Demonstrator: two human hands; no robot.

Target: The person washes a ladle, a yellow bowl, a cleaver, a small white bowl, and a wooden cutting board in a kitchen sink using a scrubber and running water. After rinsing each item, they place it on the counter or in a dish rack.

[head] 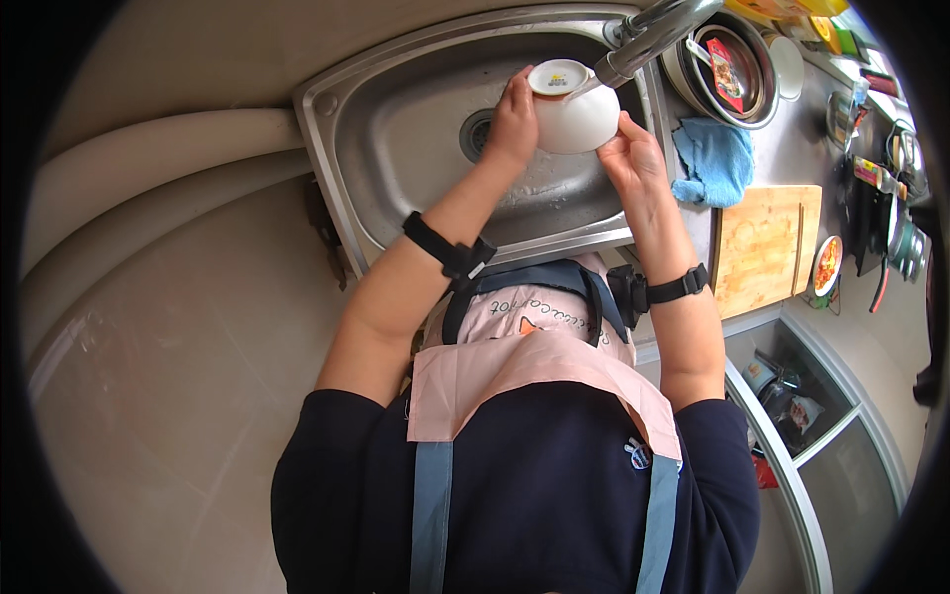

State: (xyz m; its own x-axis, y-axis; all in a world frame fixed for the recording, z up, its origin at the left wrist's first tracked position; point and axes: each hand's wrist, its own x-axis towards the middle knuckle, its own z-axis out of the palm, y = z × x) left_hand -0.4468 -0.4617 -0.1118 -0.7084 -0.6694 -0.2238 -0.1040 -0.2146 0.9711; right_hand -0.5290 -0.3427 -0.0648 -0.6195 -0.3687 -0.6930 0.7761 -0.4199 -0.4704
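Note:
Between both hands I hold a white ceramic bowl [577,125] over a stainless steel sink [415,160]. It is tilted so that its underside and foot ring face me. My left hand [513,122] grips the bowl's left side, and its fingertips are partly hidden behind it. At the lower right rim, my right hand [634,154] has hold of it with thumb and fingers. A chrome faucet [620,68] hangs just over the bowl, and a thin stream of water appears to run onto its outside. The inside of the bowl is out of sight.
Right of the sink lie a blue cloth [714,160] and a wooden cutting board [768,249]. Stacked metal basins [679,74] hold a red packet [724,74]. A dish of chopped food [827,266] stands past the board. Below, a glass-fronted cabinet door [839,445] is in view.

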